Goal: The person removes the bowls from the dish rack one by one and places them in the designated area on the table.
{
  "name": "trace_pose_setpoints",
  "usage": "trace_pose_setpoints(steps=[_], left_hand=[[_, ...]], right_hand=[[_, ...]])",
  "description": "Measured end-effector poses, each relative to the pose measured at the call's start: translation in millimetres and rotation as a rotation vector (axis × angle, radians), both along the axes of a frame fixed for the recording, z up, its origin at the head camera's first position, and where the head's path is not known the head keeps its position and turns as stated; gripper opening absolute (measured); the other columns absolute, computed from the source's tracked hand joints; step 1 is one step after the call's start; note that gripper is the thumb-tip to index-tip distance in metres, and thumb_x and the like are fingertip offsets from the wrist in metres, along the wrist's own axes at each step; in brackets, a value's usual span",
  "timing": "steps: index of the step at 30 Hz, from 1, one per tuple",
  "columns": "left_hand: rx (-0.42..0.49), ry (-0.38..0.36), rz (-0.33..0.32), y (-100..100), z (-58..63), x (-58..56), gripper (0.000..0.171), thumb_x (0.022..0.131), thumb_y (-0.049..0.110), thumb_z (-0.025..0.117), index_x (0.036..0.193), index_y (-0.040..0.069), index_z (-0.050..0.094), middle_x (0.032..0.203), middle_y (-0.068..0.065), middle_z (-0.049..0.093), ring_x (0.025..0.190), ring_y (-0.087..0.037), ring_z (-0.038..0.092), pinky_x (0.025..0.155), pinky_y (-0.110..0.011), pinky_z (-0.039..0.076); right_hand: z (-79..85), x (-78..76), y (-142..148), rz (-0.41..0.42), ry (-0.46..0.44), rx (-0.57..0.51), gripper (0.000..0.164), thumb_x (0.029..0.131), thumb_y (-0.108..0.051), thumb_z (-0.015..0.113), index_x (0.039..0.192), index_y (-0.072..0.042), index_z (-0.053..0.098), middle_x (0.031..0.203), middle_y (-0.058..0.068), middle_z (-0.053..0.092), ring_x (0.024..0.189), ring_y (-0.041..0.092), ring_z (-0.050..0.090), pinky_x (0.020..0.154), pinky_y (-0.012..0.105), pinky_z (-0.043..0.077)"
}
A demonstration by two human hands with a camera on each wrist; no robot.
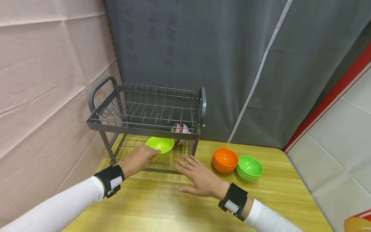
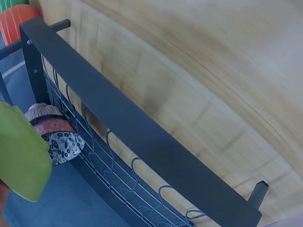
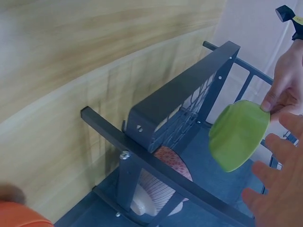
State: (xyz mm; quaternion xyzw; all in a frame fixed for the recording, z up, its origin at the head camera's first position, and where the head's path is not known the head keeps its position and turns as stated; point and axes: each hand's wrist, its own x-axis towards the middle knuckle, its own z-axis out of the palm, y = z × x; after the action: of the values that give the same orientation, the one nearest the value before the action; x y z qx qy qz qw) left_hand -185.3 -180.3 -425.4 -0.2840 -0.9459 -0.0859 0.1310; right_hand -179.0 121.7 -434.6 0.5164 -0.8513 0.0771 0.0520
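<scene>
My left hand [image 1: 139, 160] pinches the rim of a lime-green bowl [image 1: 161, 144], thumb over the edge. In the head view the bowl is at the front of the lower tier of a dark two-tier dish rack [image 1: 145, 131]; the right wrist view shows the same bowl [image 3: 239, 135] held above the lower wires. Patterned bowls [image 2: 56, 132] lean together at the right end of that tier, partly hidden by the upper frame. My right hand [image 1: 200, 177] is spread in the air before the rack's right front corner, fingers apart, holding nothing.
Right of the rack stand a stack of orange bowls [image 1: 225, 160] and a stack of green bowls [image 1: 249, 167], side by side on the wooden table [image 1: 174, 209]. A pink cloth wall [image 1: 52, 96] borders the left, and a grey curtain [image 1: 220, 64] hangs behind.
</scene>
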Motion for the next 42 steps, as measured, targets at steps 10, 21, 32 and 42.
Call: trace_pose_setpoints(steps=[10,21,32,42], left_hand=[[-0.041,0.043,-0.092,2,-4.4,11.3,0.033,0.084,-0.001,0.076,0.115,0.013,0.074,0.106,-0.003,0.079,0.098,-0.019,0.074,0.089,-0.039,0.062],[-0.073,0.185,-0.211,3,-11.1,18.7,0.034,0.080,-0.003,0.079,0.110,0.013,0.076,0.102,0.002,0.079,0.092,-0.013,0.073,0.083,-0.029,0.062],[-0.053,0.281,-0.383,10,-14.6,28.6,0.039,0.075,-0.005,0.081,0.109,0.013,0.075,0.101,0.005,0.078,0.093,-0.009,0.072,0.087,-0.025,0.060],[-0.026,0.374,-0.490,15,-16.4,32.2,0.038,0.076,-0.003,0.078,0.111,0.012,0.075,0.100,0.005,0.078,0.093,-0.009,0.071,0.089,-0.025,0.060]], right_hand=[[9.3,-2.3,-4,0.023,0.027,-0.048,0.082,0.095,-0.059,0.058,0.161,-0.023,0.027,0.168,0.009,0.028,0.155,0.036,0.026,0.126,0.057,0.024],[14.5,-1.6,-10,0.028,-0.009,-0.025,0.081,0.096,-0.060,0.055,0.162,-0.024,0.025,0.169,0.007,0.026,0.157,0.034,0.022,0.128,0.054,0.020],[13.0,0.6,-15,0.069,0.038,0.007,0.075,0.097,-0.056,0.059,0.159,-0.022,0.034,0.168,0.007,0.028,0.155,0.035,0.026,0.126,0.055,0.028],[13.3,2.0,-17,0.079,0.089,0.025,0.065,0.094,-0.041,0.069,0.152,-0.020,0.048,0.159,0.002,0.047,0.149,0.027,0.041,0.125,0.046,0.033]])
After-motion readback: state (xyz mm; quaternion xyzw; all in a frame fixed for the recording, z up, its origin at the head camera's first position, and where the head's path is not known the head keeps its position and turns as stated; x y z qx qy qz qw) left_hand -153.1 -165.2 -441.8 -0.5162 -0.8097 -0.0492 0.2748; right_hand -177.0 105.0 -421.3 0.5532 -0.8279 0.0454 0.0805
